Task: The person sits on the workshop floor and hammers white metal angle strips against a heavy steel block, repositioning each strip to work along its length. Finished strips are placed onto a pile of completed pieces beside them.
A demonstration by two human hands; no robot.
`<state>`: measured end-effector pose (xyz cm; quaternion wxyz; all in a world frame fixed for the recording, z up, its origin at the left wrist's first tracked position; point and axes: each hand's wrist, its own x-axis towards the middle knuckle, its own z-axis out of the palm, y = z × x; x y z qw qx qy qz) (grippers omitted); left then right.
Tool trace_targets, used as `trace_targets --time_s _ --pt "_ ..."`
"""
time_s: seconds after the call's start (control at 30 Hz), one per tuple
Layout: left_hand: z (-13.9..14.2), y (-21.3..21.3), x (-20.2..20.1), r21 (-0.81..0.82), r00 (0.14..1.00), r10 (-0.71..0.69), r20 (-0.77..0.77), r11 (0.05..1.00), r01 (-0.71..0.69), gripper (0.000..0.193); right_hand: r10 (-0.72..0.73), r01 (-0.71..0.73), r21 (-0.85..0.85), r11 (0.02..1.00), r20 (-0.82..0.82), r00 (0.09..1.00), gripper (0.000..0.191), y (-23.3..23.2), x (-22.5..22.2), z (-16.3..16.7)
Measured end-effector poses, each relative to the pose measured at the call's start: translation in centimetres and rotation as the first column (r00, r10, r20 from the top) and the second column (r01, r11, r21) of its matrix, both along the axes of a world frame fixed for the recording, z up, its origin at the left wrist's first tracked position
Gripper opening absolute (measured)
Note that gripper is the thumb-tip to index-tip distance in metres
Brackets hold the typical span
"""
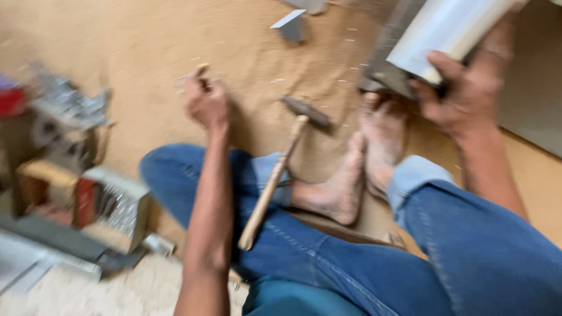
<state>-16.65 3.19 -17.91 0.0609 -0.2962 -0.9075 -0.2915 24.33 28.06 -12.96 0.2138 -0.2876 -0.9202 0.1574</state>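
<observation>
The hammer (280, 168) lies untouched across the jeans (328, 251), the left hand (205, 100) pinches something small over the board (146, 41) while the right hand (453, 96) grips a white sheet (445, 29)

Both hands closed: left hand (205, 100) raised, right hand (462, 96) outstretched.

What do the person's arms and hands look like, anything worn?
Both forearms are bare, with no sleeves in view. The left hand has no glove. The right hand has no glove either. Motion blur hides any rings or a watch. Blue jeans with rolled cuffs cover the legs.
</observation>
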Motion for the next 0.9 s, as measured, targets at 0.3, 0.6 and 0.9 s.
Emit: trace_targets --time_s 0.3,0.6,0.9 --pt "8.4 7.2 16.5 0.542 0.618 -0.594 0.516 0.784 0.301 0.034 0.023 -0.02 -0.062 0.998 0.043 0.999 0.063 1.0 0.0 1.0" --pt "6.9 12.3 19.1 0.439 0.709 -0.68 0.188 0.704 0.558 0.031 -0.053 0.043 -0.131 0.99 -0.074 0.996 0.069 0.9 -0.2 1.8" --pt "7.8 13.6 19.7 0.266 0.698 -0.707 -0.111 0.656 0.706 0.074 -0.497 0.39 -0.402 0.829 -0.207 0.843 0.06 2.9 -0.5 0.8"
